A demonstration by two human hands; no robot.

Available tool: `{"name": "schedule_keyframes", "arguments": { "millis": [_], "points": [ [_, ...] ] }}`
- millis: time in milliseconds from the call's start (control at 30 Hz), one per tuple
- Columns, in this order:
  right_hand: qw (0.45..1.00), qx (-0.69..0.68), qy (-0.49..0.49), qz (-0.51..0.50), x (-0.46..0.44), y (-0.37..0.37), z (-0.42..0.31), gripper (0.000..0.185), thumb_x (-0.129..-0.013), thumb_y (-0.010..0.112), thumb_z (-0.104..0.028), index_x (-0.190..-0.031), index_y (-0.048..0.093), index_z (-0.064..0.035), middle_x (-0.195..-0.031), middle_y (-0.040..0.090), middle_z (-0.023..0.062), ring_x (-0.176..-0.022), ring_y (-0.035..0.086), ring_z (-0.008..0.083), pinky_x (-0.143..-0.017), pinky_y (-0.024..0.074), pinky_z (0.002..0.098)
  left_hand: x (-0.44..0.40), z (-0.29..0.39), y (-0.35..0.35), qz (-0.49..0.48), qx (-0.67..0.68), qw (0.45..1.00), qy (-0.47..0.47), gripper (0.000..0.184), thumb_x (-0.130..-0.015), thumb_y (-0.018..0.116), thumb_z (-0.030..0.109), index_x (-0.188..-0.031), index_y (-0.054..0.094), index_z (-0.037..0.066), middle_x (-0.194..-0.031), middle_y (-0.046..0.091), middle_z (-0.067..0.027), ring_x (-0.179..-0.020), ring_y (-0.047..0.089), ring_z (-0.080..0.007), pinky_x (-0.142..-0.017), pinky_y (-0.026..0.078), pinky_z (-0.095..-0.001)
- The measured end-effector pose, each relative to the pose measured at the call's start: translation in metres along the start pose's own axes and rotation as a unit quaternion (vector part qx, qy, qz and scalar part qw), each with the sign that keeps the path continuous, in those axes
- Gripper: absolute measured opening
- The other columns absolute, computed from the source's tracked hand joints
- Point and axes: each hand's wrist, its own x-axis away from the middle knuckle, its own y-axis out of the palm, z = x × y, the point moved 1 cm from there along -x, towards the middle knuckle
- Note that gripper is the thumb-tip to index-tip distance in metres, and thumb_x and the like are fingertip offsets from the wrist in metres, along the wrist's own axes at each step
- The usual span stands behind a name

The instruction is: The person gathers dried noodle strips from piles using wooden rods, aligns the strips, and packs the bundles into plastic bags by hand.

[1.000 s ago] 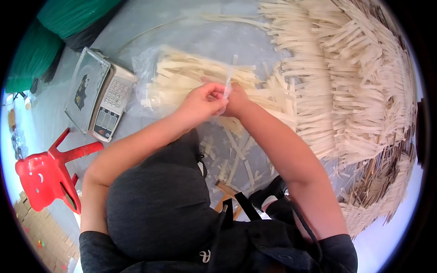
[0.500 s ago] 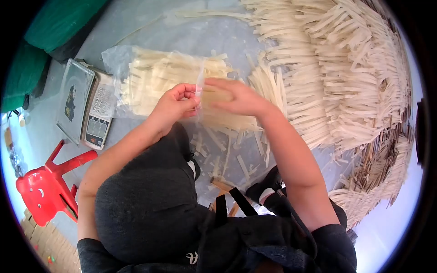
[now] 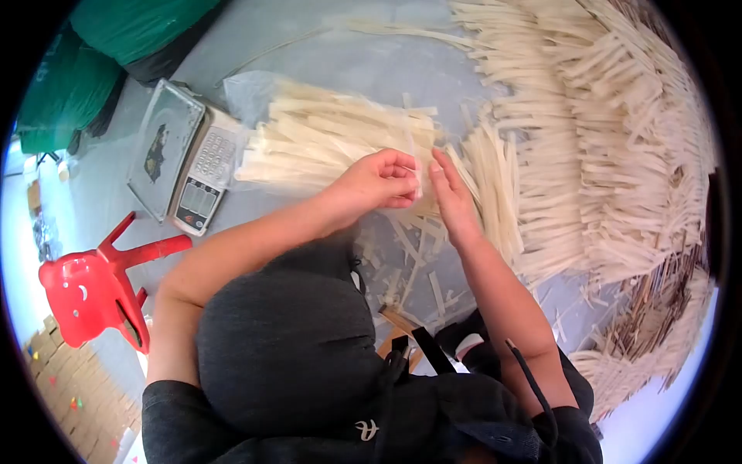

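A clear plastic bag lies on the grey floor with a bundle of pale, flat, noodle-like strips inside it. My left hand pinches the edge of the bag's mouth, its fingers curled and thumb pressed in. Just to the right, my right hand is held at the mouth end of the bundle, fingers straight and together, palm turned toward the bag. It grips nothing that I can see. The strip ends between the two hands are partly hidden.
A digital scale stands left of the bag. Beyond it are green sacks. A red stool is at the far left. Large piles of loose strips fill the right side. Broken bits litter the floor near my feet.
My left hand has drawn the bag's edge to the right, over more of the strips. My right hand has shifted from on top of the strips to their right end. The view has shifted too.
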Motion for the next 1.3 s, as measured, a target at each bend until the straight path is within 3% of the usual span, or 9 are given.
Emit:
{"name": "schedule_keyframes", "arguments": {
  "millis": [67, 200, 300, 600, 800, 933, 1033, 1133, 1300],
  "points": [
    [0.998, 0.041, -0.040, 0.003, -0.011, -0.014, 0.010, 0.049, -0.098, 0.053, -0.037, -0.137, 0.051, -0.0087, -0.120, 0.063, 0.0107, -0.104, 0.058, 0.0173, -0.093, 0.0444, 0.0293, -0.002, 0.028, -0.016, 0.046, -0.156, 0.986, -0.025, 0.032, -0.094, 0.062, 0.021, -0.123, 0.060, 0.008, -0.100, 0.066, -0.0043, -0.090, 0.062, -0.0118, -0.081, 0.052, -0.0287],
    [0.995, 0.086, -0.013, 0.058, -0.016, -0.067, 0.040, 0.051, -0.098, 0.054, -0.038, -0.136, 0.052, -0.0046, -0.122, 0.062, 0.0109, -0.109, 0.057, 0.0174, -0.097, 0.0422, 0.0284, 0.000, 0.041, -0.165, 0.346, -0.322, 0.831, 0.295, 0.026, -0.095, 0.061, 0.025, -0.113, 0.067, 0.007, -0.103, 0.070, -0.0047, -0.093, 0.064, -0.0144, -0.084, 0.048, -0.0255],
    [0.995, -0.012, 0.078, 0.067, -0.006, -0.087, 0.072, 0.054, -0.099, 0.048, -0.045, -0.139, 0.049, -0.0091, -0.139, 0.051, 0.0079, -0.124, 0.046, 0.0233, -0.106, 0.0325, 0.0332, 0.021, 0.009, -0.269, 0.453, -0.428, 0.775, 0.103, 0.043, -0.095, 0.056, 0.042, -0.119, 0.065, 0.008, -0.117, 0.067, -0.0082, -0.105, 0.062, -0.0219, -0.094, 0.045, -0.0317],
    [0.988, -0.095, 0.108, -0.057, 0.007, -0.002, 0.056, 0.068, -0.095, 0.052, -0.051, -0.143, 0.041, -0.0030, -0.140, 0.046, 0.0100, -0.132, 0.038, 0.0203, -0.110, 0.0282, 0.0327, 0.065, 0.006, -0.225, 0.220, -0.173, 0.936, -0.212, 0.077, -0.090, 0.047, 0.066, -0.145, 0.041, 0.013, -0.148, 0.042, -0.0082, -0.136, 0.037, -0.0229, -0.108, 0.030, -0.0445],
    [0.974, -0.149, 0.169, -0.010, -0.023, -0.026, 0.052, 0.081, -0.090, 0.045, -0.065, -0.149, 0.032, -0.0095, -0.149, 0.038, 0.0113, -0.136, 0.035, 0.0282, -0.110, 0.0246, 0.0465, 0.048, -0.004, -0.210, 0.402, -0.200, 0.883, -0.137, 0.092, -0.083, 0.047, 0.077, -0.148, 0.036, 0.012, -0.147, 0.043, -0.0084, -0.137, 0.037, -0.0246, -0.109, 0.028, -0.0500],
    [0.965, -0.174, 0.148, -0.132, -0.033, 0.002, 0.043, 0.075, -0.092, 0.043, -0.063, -0.145, 0.039, -0.0101, -0.149, 0.037, 0.0118, -0.136, 0.033, 0.0273, -0.110, 0.0250, 0.0428, 0.020, -0.033, -0.244, 0.202, -0.132, 0.965, -0.104, 0.097, -0.084, 0.050, 0.073, -0.153, 0.022, 0.010, -0.155, 0.027, -0.0149, -0.139, 0.033, -0.0318, -0.110, 0.027, -0.0520],
    [0.982, -0.119, 0.143, 0.038, -0.027, -0.023, 0.022, 0.062, -0.094, 0.049, -0.052, -0.139, 0.047, -0.0095, -0.138, 0.050, 0.0105, -0.123, 0.046, 0.0222, -0.103, 0.0347, 0.0349, 0.024, -0.007, -0.217, 0.389, -0.226, 0.885, -0.119, 0.079, -0.092, 0.049, 0.062, -0.149, 0.033, 0.010, -0.156, 0.028, -0.0113, -0.142, 0.028, -0.0309, -0.115, 0.022, -0.0444],
    [0.990, 0.007, 0.134, -0.051, -0.026, -0.065, 0.069, 0.045, -0.093, 0.060, -0.033, -0.130, 0.056, -0.0084, -0.116, 0.061, 0.0056, -0.100, 0.056, 0.0150, -0.088, 0.0437, 0.0284, 0.019, -0.015, -0.219, 0.438, -0.459, 0.755, 0.162, 0.080, -0.091, 0.056, 0.056, -0.151, 0.029, 0.010, -0.155, 0.024, -0.0198, -0.142, 0.027, -0.0371, -0.114, 0.023, -0.0507],
    [0.997, -0.033, 0.064, -0.038, 0.012, -0.031, 0.063, 0.030, -0.084, 0.069, -0.016, -0.110, 0.063, -0.0005, -0.084, 0.064, 0.0017, -0.077, 0.056, 0.0104, -0.073, 0.0473, 0.0254, 0.015, -0.024, -0.116, 0.161, -0.741, 0.611, 0.227, 0.069, -0.085, 0.062, 0.052, -0.146, 0.042, 0.028, -0.157, 0.026, -0.0081, -0.145, 0.021, -0.0326, -0.108, 0.015, -0.0699]
  ]
}}
